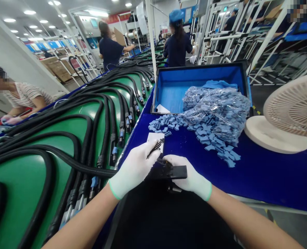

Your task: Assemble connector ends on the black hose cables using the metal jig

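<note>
Both my hands wear white gloves and meet at the near edge of a blue work surface (259, 173). My left hand (134, 167) is closed around the end of a black corrugated hose (91, 169) whose ribbed tip shows between its fingers. My right hand (188, 174) is closed on a flat black part (173, 172) held against that tip. Just beyond the hands lies a small white card (153, 137). Farther off, a clear bag (218, 107) spills several small blue plastic pieces (166, 123) over the blue surface.
A green conveyor (26, 173) on the left carries several black corrugated hoses (65, 114) with blue-tipped connectors. An open blue bin (174, 86) stands behind the bag. A white fan (293, 110) sits at the right. A seated person is far left; two people stand at the back.
</note>
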The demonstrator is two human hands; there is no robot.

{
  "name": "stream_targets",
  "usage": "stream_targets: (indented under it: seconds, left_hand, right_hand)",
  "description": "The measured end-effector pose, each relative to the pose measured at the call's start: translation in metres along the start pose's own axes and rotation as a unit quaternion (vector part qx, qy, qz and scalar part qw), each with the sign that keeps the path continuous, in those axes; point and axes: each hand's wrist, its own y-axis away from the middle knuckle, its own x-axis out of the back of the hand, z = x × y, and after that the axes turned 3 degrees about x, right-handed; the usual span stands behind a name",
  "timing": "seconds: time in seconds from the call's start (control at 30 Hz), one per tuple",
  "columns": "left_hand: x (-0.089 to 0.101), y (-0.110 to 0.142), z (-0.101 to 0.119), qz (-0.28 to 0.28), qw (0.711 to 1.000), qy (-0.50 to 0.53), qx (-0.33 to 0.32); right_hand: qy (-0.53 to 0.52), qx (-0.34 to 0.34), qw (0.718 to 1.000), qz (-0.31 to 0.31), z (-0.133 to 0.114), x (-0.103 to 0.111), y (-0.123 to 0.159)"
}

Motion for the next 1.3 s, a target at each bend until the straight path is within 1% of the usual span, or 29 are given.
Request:
stream_targets:
  seconds: [0.03,0.1,0.17,0.23,0.27,0.3,0.33,0.4,0.43,0.47,0.5,0.53,0.57,0.63,0.67,0.7,0.73,0.77,0.83,0.93,0.97,1.03,1.07,1.1,1.13,1.17,1.2,1.27,1.3]
  left_hand:
    - [0.000,0.000,0.001,0.004,1.000,0.011,0.005]
    - [0.001,-0.001,0.002,0.006,0.999,0.043,0.032]
    - [0.001,-0.002,0.001,-0.005,0.993,0.090,0.069]
    - [-0.001,-0.002,-0.003,-0.024,0.979,0.173,0.103]
    - [-0.003,-0.002,-0.007,-0.027,0.965,0.234,0.119]
    - [-0.005,-0.002,-0.012,-0.025,0.942,0.307,0.134]
    - [-0.007,-0.003,-0.018,-0.021,0.911,0.384,0.149]
    - [-0.010,-0.003,-0.028,-0.018,0.838,0.518,0.171]
    - [-0.010,-0.003,-0.031,-0.024,0.808,0.561,0.179]
    - [-0.008,-0.003,-0.033,-0.035,0.788,0.586,0.184]
    - [-0.006,-0.003,-0.033,-0.047,0.783,0.592,0.185]
    - [-0.003,-0.002,-0.032,-0.054,0.796,0.574,0.181]
    - [0.000,-0.001,-0.030,-0.057,0.826,0.533,0.174]
    - [0.005,0.001,-0.022,-0.066,0.905,0.394,0.146]
    - [0.006,0.002,-0.018,-0.076,0.937,0.316,0.130]
    - [0.006,0.004,-0.015,-0.088,0.957,0.250,0.116]
    - [0.006,0.005,-0.012,-0.097,0.969,0.203,0.106]
    - [0.004,0.007,-0.010,-0.102,0.974,0.176,0.097]
    - [-0.002,0.010,-0.009,-0.090,0.982,0.148,0.079]
    - [-0.012,0.015,-0.014,-0.065,0.994,0.082,0.023]
    - [-0.015,0.017,-0.017,-0.060,0.997,0.057,-0.006]
    - [-0.019,0.019,-0.026,-0.055,0.996,0.019,-0.072]
    - [-0.020,0.019,-0.030,-0.059,0.993,0.014,-0.101]
    - [-0.021,0.018,-0.035,-0.072,0.990,0.023,-0.116]
    - [-0.021,0.016,-0.039,-0.089,0.989,0.047,-0.109]
    - [-0.022,0.013,-0.043,-0.107,0.987,0.083,-0.080]
    - [-0.022,0.009,-0.046,-0.126,0.983,0.128,-0.035]
    - [-0.023,0.000,-0.048,-0.163,0.964,0.202,0.063]
    - [-0.022,-0.004,-0.047,-0.180,0.955,0.217,0.093]
  right_hand:
    - [0.013,0.002,1.000,0.003,0.002,-0.003,-0.002]
    - [0.004,0.005,1.000,0.018,0.001,-0.005,-0.003]
    - [-0.030,0.015,0.999,0.030,-0.005,0.001,0.001]
    - [-0.037,0.039,0.998,0.009,-0.011,0.013,0.008]
    - [-0.021,0.046,0.999,-0.008,-0.012,0.021,0.013]
    - [0.012,0.040,0.999,-0.011,-0.013,0.028,0.017]
    - [0.057,0.022,0.998,0.000,-0.012,0.035,0.020]
    - [0.140,-0.022,0.989,0.052,-0.010,0.045,0.024]
    - [0.149,-0.039,0.985,0.072,-0.010,0.047,0.025]
    - [0.123,-0.054,0.988,0.077,-0.011,0.048,0.024]
    - [0.064,-0.067,0.993,0.067,-0.014,0.048,0.024]
    - [-0.016,-0.082,0.995,0.048,-0.018,0.046,0.023]
    - [-0.101,-0.100,0.989,0.032,-0.022,0.043,0.021]
    - [-0.243,-0.130,0.961,0.016,-0.030,0.036,0.018]
    - [-0.290,-0.136,0.947,0.019,-0.034,0.032,0.016]
    - [-0.324,-0.138,0.936,0.025,-0.036,0.028,0.014]
    - [-0.350,-0.139,0.926,0.029,-0.038,0.025,0.012]
    - [-0.373,-0.141,0.917,0.034,-0.040,0.022,0.009]
    - [-0.409,-0.150,0.900,0.039,-0.042,0.018,0.004]
    - [-0.451,-0.169,0.876,0.028,-0.043,0.016,-0.002]
    - [-0.454,-0.171,0.874,0.022,-0.042,0.016,-0.003]
    - [-0.446,-0.168,0.879,0.002,-0.039,0.015,-0.004]
    - [-0.442,-0.167,0.881,-0.013,-0.036,0.014,-0.003]
    - [-0.440,-0.166,0.882,-0.028,-0.034,0.012,-0.001]
    - [-0.438,-0.165,0.883,-0.036,-0.031,0.010,0.000]
    - [-0.435,-0.164,0.885,-0.032,-0.030,0.008,0.002]
    - [-0.428,-0.163,0.889,-0.017,-0.029,0.006,0.003]
    - [-0.414,-0.152,0.897,0.024,-0.030,0.004,0.006]
    - [-0.407,-0.143,0.902,0.034,-0.031,0.004,0.006]
